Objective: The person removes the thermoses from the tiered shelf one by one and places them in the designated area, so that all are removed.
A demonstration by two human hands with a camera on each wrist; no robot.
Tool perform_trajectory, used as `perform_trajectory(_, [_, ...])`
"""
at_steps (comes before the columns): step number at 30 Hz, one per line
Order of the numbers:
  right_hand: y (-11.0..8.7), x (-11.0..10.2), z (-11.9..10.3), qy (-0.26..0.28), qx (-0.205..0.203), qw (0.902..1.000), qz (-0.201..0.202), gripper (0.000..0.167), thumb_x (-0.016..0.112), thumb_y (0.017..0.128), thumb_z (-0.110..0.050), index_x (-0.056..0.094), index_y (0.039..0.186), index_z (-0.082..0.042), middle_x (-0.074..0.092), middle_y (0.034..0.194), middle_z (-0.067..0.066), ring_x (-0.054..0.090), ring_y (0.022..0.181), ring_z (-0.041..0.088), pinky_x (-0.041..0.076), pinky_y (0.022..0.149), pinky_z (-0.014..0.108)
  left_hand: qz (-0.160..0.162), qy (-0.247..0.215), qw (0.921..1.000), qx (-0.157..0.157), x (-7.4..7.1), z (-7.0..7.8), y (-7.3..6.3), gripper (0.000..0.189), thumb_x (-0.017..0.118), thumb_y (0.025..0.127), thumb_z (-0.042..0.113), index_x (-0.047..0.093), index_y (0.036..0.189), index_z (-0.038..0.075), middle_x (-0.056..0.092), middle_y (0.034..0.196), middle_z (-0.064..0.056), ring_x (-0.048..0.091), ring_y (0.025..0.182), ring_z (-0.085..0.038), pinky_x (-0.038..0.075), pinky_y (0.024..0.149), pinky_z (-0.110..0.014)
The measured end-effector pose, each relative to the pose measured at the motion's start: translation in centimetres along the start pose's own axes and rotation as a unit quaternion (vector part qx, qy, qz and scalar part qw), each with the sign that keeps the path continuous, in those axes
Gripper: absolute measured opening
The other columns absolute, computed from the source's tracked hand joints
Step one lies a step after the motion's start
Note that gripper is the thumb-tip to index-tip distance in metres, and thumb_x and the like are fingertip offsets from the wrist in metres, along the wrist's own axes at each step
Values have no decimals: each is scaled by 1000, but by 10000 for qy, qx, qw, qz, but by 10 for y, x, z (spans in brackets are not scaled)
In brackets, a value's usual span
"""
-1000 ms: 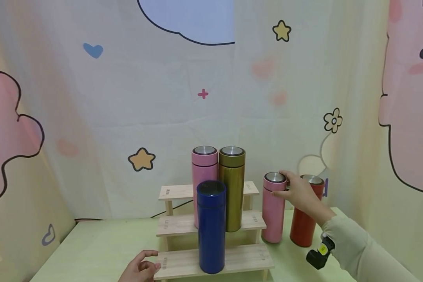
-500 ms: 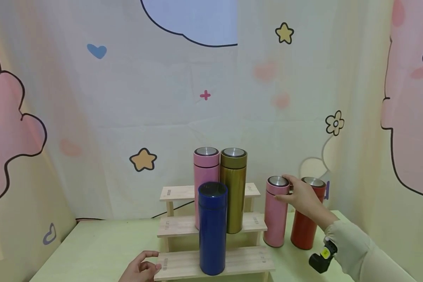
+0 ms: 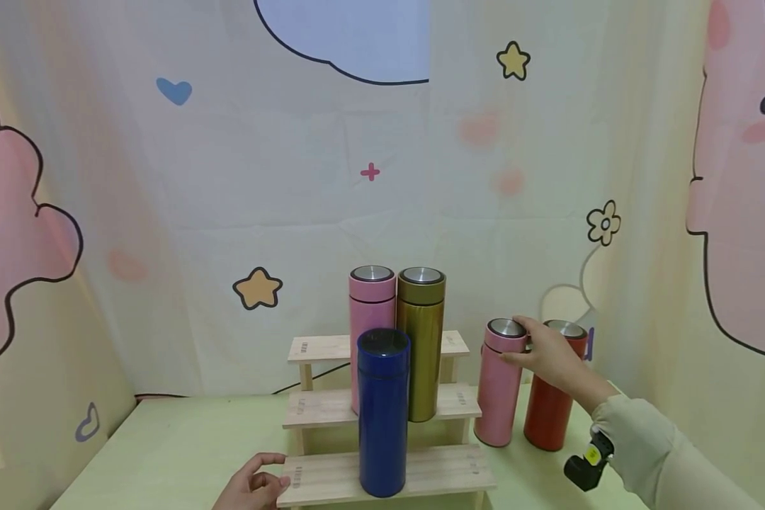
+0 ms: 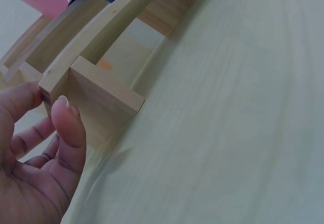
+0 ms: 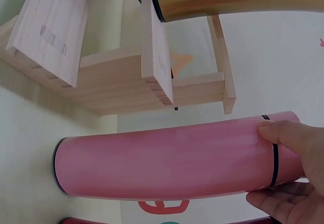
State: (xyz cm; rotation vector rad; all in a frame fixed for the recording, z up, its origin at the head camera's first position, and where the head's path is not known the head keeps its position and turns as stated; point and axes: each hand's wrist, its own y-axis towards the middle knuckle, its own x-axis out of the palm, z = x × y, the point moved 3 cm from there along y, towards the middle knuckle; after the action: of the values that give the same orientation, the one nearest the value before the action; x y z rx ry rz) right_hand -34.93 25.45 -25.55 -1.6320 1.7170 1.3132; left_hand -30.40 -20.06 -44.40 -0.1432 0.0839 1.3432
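Observation:
My right hand (image 3: 548, 354) grips a pink thermos bottle (image 5: 167, 161) near its lid, thumb on one side and fingers on the other. The bottle leans slightly right, its base at the table beside a red thermos (image 3: 548, 418). At the lower left, my left hand (image 4: 45, 148) pinches the end corner of the lowest board of a wooden three-step stand (image 3: 446, 467) between thumb and forefinger. On that board stands a blue thermos (image 3: 383, 418). Behind it, another pink thermos (image 3: 372, 312) and a gold thermos (image 3: 423, 354) stand side by side on the middle step.
The stand's top step (image 3: 319, 347) shows behind the bottles. A pale green table (image 3: 166, 439) carries everything, and a printed curtain (image 3: 229, 177) hangs behind and at both sides. A black wrist camera (image 3: 586, 467) sits on the right sleeve.
The pink thermos in my right hand has tipped a little to the right, its top moving right with the hand. The head view has shifted slightly. My left hand stays at the stand's corner.

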Motion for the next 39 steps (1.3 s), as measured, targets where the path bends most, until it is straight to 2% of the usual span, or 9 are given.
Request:
perform_trajectory(5, [-1,-2,-3,-85,-74,9999,-3,66,73,86,-20,42,136,10,61,118,27,61,101,36,53,85,49,-73,-45,10000,51,1,-1,0,66,68,90,26,36,133,-14,64,79,-1,57,66,-12,50,60,-25])
perform_trajectory(11, [-1,-11,-9,-169,-207,9996,81,66,71,88,-21,41,136,12,62,118,28,61,104,39,53,86,50,-34,-26,10000,23,3,-1,0,65,68,89,24,37,132,-13,63,79,-1,56,64,-12,49,59,-25])
perform_trajectory(19, [2,-25,-16,-412,-123,9989,176,63,64,93,-25,40,139,9,50,133,35,52,119,49,51,88,54,13,-6,10000,-17,5,0,-1,63,67,90,24,38,132,-13,64,79,-1,56,63,-12,49,59,-26])
perform_trajectory(29, [11,-42,-33,-527,-163,9979,334,62,62,94,-29,40,141,4,53,132,30,53,119,45,48,93,56,-49,97,9999,48,2,1,-2,62,65,92,26,38,132,-12,63,80,-1,55,64,-14,51,63,-28])
perform_trajectory(39, [18,-54,-62,-382,-605,9961,522,55,55,98,-36,43,141,-3,58,129,23,58,116,37,48,92,54,-139,-70,9999,56,1,2,-3,68,68,89,30,37,133,-11,64,82,-1,56,63,-13,52,62,-28])
